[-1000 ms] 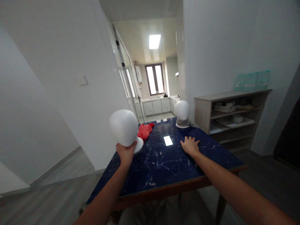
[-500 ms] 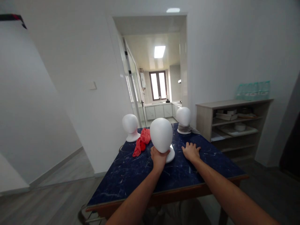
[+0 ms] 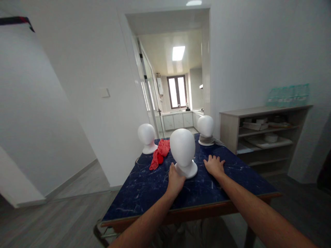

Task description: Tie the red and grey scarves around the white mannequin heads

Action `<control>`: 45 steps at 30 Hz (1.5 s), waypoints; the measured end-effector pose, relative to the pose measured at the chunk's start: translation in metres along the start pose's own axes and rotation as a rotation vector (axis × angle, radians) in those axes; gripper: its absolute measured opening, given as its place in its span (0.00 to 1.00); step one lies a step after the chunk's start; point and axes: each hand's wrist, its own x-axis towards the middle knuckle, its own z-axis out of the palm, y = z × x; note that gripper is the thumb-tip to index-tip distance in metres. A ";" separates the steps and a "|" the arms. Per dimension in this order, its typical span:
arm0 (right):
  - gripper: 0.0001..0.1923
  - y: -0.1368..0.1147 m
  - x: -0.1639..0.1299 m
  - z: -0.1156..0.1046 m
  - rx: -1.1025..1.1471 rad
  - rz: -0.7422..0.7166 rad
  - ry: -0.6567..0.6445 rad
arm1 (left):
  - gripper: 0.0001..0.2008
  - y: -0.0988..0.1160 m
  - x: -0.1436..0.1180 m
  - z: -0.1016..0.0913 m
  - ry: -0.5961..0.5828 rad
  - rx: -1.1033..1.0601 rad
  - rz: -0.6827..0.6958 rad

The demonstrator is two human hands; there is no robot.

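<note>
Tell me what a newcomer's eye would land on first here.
Probably the white mannequin head standing nearest on the blue marble-patterned table, with the person's left hand at its base. Next, the crumpled red cloth lying between it and a second mannequin head at the far left. A third mannequin head stands at the far right, gray cloth around its neck.

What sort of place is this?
Probably someone's home, in a room opening onto a kitchen. Past the blue table you can see white cabinets and a faucet by a window.
</note>
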 end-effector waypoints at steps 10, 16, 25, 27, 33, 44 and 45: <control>0.27 0.000 0.000 0.001 -0.008 -0.006 -0.009 | 0.24 -0.041 0.101 -0.061 0.032 0.522 0.140; 0.27 -0.002 0.000 0.000 -0.013 -0.001 -0.011 | 0.21 -0.052 0.147 -0.051 -0.068 0.775 0.188; 0.28 -0.004 0.002 -0.002 -0.039 0.003 -0.024 | 0.16 -0.034 0.175 -0.064 0.088 0.483 0.262; 0.27 -0.003 0.002 -0.002 -0.037 -0.007 -0.008 | 0.15 -0.017 0.184 -0.083 0.182 0.193 0.288; 0.28 -0.003 0.002 -0.001 -0.040 0.002 -0.009 | 0.16 0.061 0.204 -0.168 0.310 -0.561 0.292; 0.25 0.015 0.005 -0.032 0.593 0.182 0.215 | 0.17 0.185 0.135 -0.304 0.263 -0.679 0.443; 0.23 0.012 0.001 -0.044 0.705 0.195 0.313 | 0.16 0.195 0.124 -0.311 0.227 -0.648 0.435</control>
